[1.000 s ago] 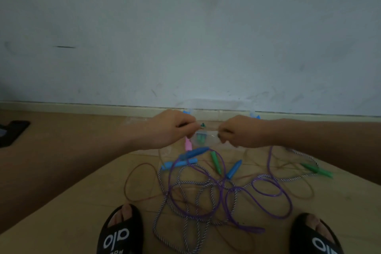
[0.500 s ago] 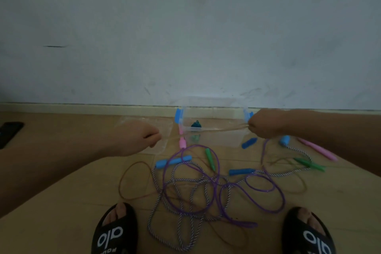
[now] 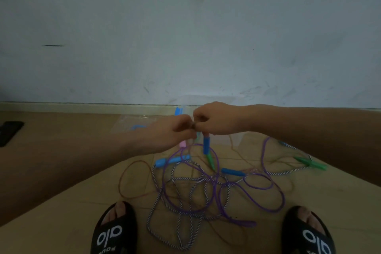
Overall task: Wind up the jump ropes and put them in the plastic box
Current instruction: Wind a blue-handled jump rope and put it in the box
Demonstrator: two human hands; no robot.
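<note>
My left hand and my right hand meet fingertip to fingertip above the floor, both pinching a thin brown jump rope whose loop trails on the floor. A blue handle hangs upright just below the hands, and a pink handle shows under my left hand. Behind the hands, by the wall, stands the clear plastic box, mostly hidden. A purple rope and a striped rope lie tangled on the floor with blue handles and green handles.
The box's clear lid lies flat to the left of the box. A dark flat object sits at the far left on the floor. My two black slippers stand either side of the rope tangle. The wall closes off the back.
The hands drew apart with the thin rope stretched between them, then came back together at the middle. A blue handle now hangs below them.
</note>
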